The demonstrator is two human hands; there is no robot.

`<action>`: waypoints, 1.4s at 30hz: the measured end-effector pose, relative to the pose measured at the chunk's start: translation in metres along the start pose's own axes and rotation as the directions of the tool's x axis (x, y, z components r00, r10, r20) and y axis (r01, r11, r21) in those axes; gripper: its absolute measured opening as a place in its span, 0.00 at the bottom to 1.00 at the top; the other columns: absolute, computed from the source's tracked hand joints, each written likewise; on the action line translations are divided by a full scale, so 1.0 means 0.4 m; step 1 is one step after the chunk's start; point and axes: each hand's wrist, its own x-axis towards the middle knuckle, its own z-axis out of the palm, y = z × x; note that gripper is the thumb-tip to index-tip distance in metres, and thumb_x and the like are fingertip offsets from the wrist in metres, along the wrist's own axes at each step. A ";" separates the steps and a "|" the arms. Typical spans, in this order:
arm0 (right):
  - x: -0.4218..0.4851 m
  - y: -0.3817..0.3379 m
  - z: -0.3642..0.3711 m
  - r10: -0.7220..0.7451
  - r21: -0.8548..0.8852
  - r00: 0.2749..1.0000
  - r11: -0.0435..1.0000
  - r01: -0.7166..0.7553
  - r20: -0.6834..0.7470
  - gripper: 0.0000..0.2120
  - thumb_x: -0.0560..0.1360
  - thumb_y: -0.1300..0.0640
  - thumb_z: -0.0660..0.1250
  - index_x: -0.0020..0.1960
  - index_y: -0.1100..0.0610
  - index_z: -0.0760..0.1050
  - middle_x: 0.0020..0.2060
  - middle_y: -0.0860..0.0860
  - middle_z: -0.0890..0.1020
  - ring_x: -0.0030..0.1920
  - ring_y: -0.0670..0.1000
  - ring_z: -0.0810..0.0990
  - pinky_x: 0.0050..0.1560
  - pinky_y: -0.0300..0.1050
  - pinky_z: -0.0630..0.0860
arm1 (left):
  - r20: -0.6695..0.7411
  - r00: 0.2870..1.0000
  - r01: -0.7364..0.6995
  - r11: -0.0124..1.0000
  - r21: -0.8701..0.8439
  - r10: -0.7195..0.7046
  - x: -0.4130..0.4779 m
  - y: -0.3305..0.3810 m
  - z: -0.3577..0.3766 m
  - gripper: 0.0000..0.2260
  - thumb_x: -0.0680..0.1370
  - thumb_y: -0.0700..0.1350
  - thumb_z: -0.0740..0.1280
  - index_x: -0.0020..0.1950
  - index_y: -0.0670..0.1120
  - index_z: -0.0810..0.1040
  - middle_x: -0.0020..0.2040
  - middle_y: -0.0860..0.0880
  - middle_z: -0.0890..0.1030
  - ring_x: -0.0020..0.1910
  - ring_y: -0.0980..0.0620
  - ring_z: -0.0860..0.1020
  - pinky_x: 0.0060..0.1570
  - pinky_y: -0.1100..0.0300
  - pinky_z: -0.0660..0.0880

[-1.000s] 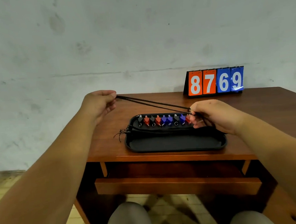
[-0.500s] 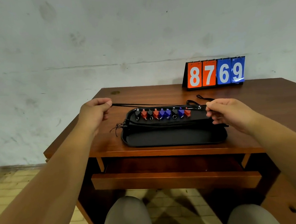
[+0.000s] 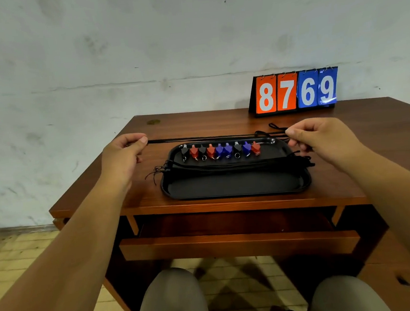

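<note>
We cannot trace the tangled loops beside the right hand (image 3: pixel 322 141), yet the black cord (image 3: pixel 209 137) stretches level just behind the tray (image 3: pixel 234 186), its ends pinched by that hand and the left hand (image 3: pixel 124 158).

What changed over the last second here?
The left hand lowered its end of the black cord; the right hand drew its end rightward past the whistles, so it now stretches level along the far rim of the tray. Both keep pinching it; whistles and tray unchanged.
</note>
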 end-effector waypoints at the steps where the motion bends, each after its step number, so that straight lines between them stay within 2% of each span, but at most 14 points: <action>1: 0.002 0.002 -0.003 -0.009 -0.035 1.000 0.999 0.009 0.003 0.05 0.83 0.53 0.72 0.54 0.50 0.87 0.42 0.51 0.89 0.36 0.45 0.82 0.42 0.39 0.83 | 0.002 1.000 0.001 1.000 0.001 -0.001 0.001 0.001 0.001 0.04 0.81 0.44 0.76 0.54 0.52 0.88 0.49 0.50 0.85 0.44 0.55 0.79 0.48 0.58 0.81; 4: 0.009 0.015 -0.010 -0.019 -0.123 0.999 0.992 0.014 -0.032 0.04 0.83 0.52 0.72 0.53 0.49 0.85 0.42 0.49 0.89 0.38 0.44 0.85 0.41 0.36 0.80 | 0.010 1.000 -0.002 1.000 0.010 0.002 0.003 -0.003 0.002 0.04 0.81 0.44 0.76 0.54 0.53 0.88 0.50 0.50 0.85 0.45 0.54 0.79 0.49 0.57 0.82; 7: 0.011 0.040 -0.011 -0.029 -0.208 0.997 0.978 0.014 -0.070 0.05 0.84 0.49 0.70 0.54 0.48 0.84 0.43 0.46 0.87 0.44 0.48 0.84 0.45 0.41 0.78 | 0.046 0.999 -0.019 0.999 0.034 0.018 -0.001 -0.007 0.007 0.04 0.81 0.44 0.76 0.53 0.53 0.89 0.48 0.52 0.85 0.45 0.54 0.79 0.50 0.56 0.82; 9: 0.012 0.059 -0.008 -0.044 -0.248 0.996 0.969 0.022 -0.082 0.06 0.85 0.48 0.68 0.55 0.47 0.83 0.47 0.45 0.86 0.49 0.47 0.83 0.47 0.41 0.76 | 0.071 0.997 -0.033 0.998 0.047 0.029 -0.003 -0.012 0.012 0.04 0.81 0.44 0.76 0.54 0.52 0.89 0.46 0.52 0.84 0.45 0.54 0.79 0.49 0.56 0.81; 11: 0.010 0.073 -0.006 -0.060 -0.258 0.993 0.966 0.033 -0.099 0.06 0.86 0.49 0.67 0.56 0.47 0.82 0.51 0.45 0.84 0.51 0.48 0.80 0.48 0.43 0.73 | 0.096 0.995 -0.038 0.998 0.057 0.033 -0.004 -0.018 0.013 0.05 0.81 0.45 0.76 0.54 0.53 0.89 0.46 0.53 0.84 0.45 0.54 0.79 0.48 0.56 0.81; 13: 0.009 0.086 -0.007 -0.079 -0.276 0.991 0.960 0.045 -0.111 0.04 0.86 0.49 0.68 0.57 0.47 0.82 0.54 0.47 0.82 0.53 0.50 0.79 0.54 0.46 0.71 | 0.129 0.991 -0.044 0.997 0.067 0.035 -0.004 -0.025 0.010 0.05 0.81 0.46 0.76 0.54 0.55 0.90 0.48 0.54 0.86 0.46 0.54 0.79 0.48 0.55 0.80; 15: 0.007 0.103 -0.010 -0.089 -0.280 0.989 0.958 0.053 -0.118 0.03 0.85 0.49 0.69 0.55 0.46 0.81 0.55 0.48 0.81 0.52 0.48 0.78 0.56 0.47 0.71 | 0.157 0.987 -0.060 0.994 0.092 0.045 -0.008 -0.034 0.008 0.05 0.81 0.48 0.76 0.54 0.56 0.90 0.48 0.56 0.87 0.46 0.54 0.80 0.49 0.54 0.79; 18: -0.002 0.131 -0.012 -0.054 -0.258 0.990 0.966 0.019 -0.132 0.04 0.84 0.47 0.69 0.54 0.45 0.82 0.55 0.47 0.81 0.51 0.44 0.78 0.57 0.48 0.73 | 0.183 0.982 -0.069 0.990 0.122 0.046 -0.024 -0.046 0.011 0.04 0.80 0.49 0.76 0.54 0.54 0.90 0.42 0.61 0.86 0.43 0.58 0.79 0.50 0.56 0.77; 22: -0.016 0.165 -0.001 0.004 -0.215 0.986 0.976 -0.040 -0.169 0.08 0.84 0.45 0.69 0.53 0.48 0.83 0.54 0.47 0.82 0.52 0.49 0.80 0.54 0.50 0.74 | 0.224 0.972 -0.104 0.980 0.169 0.065 -0.041 -0.050 0.015 0.04 0.80 0.48 0.77 0.53 0.53 0.90 0.48 0.59 0.89 0.45 0.66 0.83 0.53 0.62 0.76; 24: -0.018 0.171 0.003 0.019 -0.208 0.984 0.976 -0.056 -0.177 0.09 0.85 0.46 0.68 0.53 0.49 0.83 0.54 0.48 0.82 0.54 0.51 0.80 0.53 0.50 0.73 | 0.253 0.966 -0.106 0.978 0.178 0.059 -0.045 -0.053 0.017 0.04 0.81 0.46 0.76 0.53 0.52 0.90 0.51 0.56 0.90 0.51 0.61 0.86 0.57 0.60 0.78; 27: -0.021 0.173 0.004 0.019 -0.238 0.988 0.970 -0.055 -0.151 0.07 0.84 0.47 0.69 0.51 0.48 0.82 0.54 0.46 0.81 0.54 0.49 0.79 0.53 0.49 0.72 | 0.297 0.954 -0.100 0.974 0.202 0.037 -0.048 -0.058 0.018 0.04 0.81 0.46 0.75 0.52 0.52 0.91 0.51 0.54 0.90 0.54 0.54 0.87 0.58 0.56 0.80; 32: -0.024 0.176 0.007 0.010 -0.271 0.990 0.961 -0.048 -0.140 0.07 0.83 0.49 0.71 0.48 0.49 0.82 0.52 0.46 0.80 0.53 0.49 0.79 0.49 0.45 0.70 | 0.299 0.954 -0.077 0.965 0.252 -0.002 -0.047 -0.063 0.020 0.02 0.80 0.47 0.77 0.50 0.52 0.91 0.50 0.53 0.89 0.44 0.53 0.85 0.53 0.54 0.81; 37: -0.023 0.180 0.005 0.025 -0.246 0.990 0.968 -0.059 -0.138 0.07 0.82 0.48 0.71 0.47 0.48 0.82 0.53 0.46 0.81 0.51 0.45 0.78 0.47 0.43 0.70 | 0.313 0.949 -0.121 0.946 0.302 0.021 -0.041 -0.068 0.017 0.03 0.80 0.49 0.77 0.51 0.56 0.90 0.56 0.55 0.85 0.55 0.54 0.84 0.60 0.55 0.78; 42: -0.022 0.180 0.002 0.067 -0.186 0.987 0.978 -0.095 -0.147 0.08 0.83 0.46 0.69 0.49 0.47 0.83 0.56 0.47 0.82 0.54 0.49 0.80 0.50 0.49 0.72 | 0.328 0.944 -0.161 0.909 0.384 0.028 -0.045 -0.056 0.023 0.09 0.86 0.52 0.67 0.57 0.61 0.88 0.62 0.59 0.81 0.63 0.59 0.79 0.65 0.57 0.73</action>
